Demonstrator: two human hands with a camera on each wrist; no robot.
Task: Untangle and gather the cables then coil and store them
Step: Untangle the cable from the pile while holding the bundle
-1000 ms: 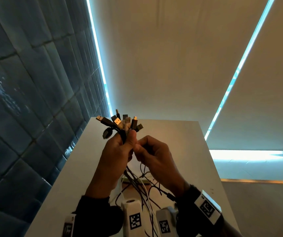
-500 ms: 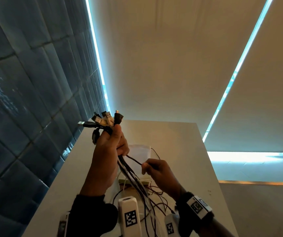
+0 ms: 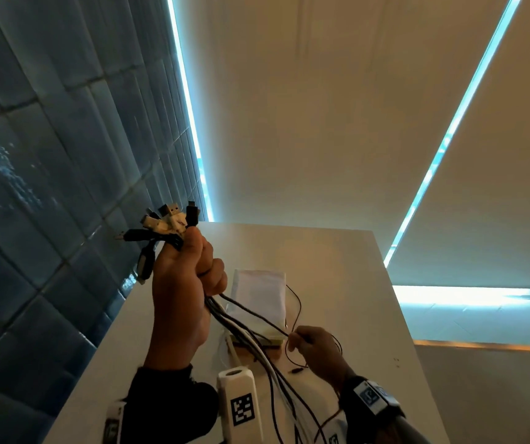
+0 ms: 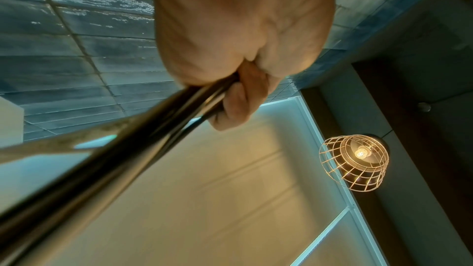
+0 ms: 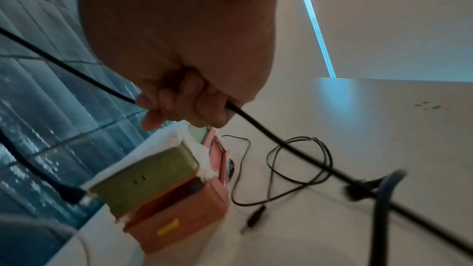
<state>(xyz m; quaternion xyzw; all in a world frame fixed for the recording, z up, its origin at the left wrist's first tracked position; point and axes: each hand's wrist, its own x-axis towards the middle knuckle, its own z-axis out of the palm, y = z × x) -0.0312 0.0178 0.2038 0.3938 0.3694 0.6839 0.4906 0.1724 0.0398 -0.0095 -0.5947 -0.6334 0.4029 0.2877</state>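
My left hand (image 3: 183,283) is raised above the white table (image 3: 337,257) and grips a bundle of black and white cables (image 3: 247,341). Their plugs (image 3: 167,222) fan out above the fist. In the left wrist view the cables (image 4: 128,149) run blurred out of the fist (image 4: 238,48). Lower and to the right, my right hand (image 3: 315,347) grips one thin black cable (image 3: 251,312) that runs taut up to the left hand. The right wrist view shows this black cable (image 5: 268,128) passing through the curled fingers (image 5: 184,104). A loose black cable (image 5: 294,169) lies looped on the table.
A white packet (image 3: 260,293) lies on the table behind the hands. An orange case (image 5: 184,209) with a green box (image 5: 143,179) on it stands near the tiled wall (image 3: 49,155). A caged lamp (image 4: 355,161) hangs overhead.
The hands were together at the plugs. My right hand has slid down and to the right along one black cable, while the left hand has moved left and stayed high with the bundle.
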